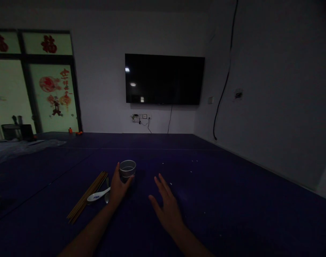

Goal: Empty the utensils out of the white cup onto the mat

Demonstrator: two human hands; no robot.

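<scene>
A small grey cup [127, 168] stands upright on the dark blue table [222, 192]. My left hand [117, 187] wraps around its left and near side, thumb up by the rim. My right hand [165, 205] hovers flat just right of the cup, fingers spread, holding nothing. A white spoon [98, 195] lies left of my left hand, beside a metal utensil [107, 191]. Left of them lies a bundle of wooden chopsticks [87, 197], laid diagonally.
A black television [164, 79] hangs on the far wall above a power socket [141, 116]. A black cable [224, 82] runs down the right wall. Glass doors with red decorations [54, 91] stand at the left. Clear plastic sheeting [15, 148] covers the table's far left.
</scene>
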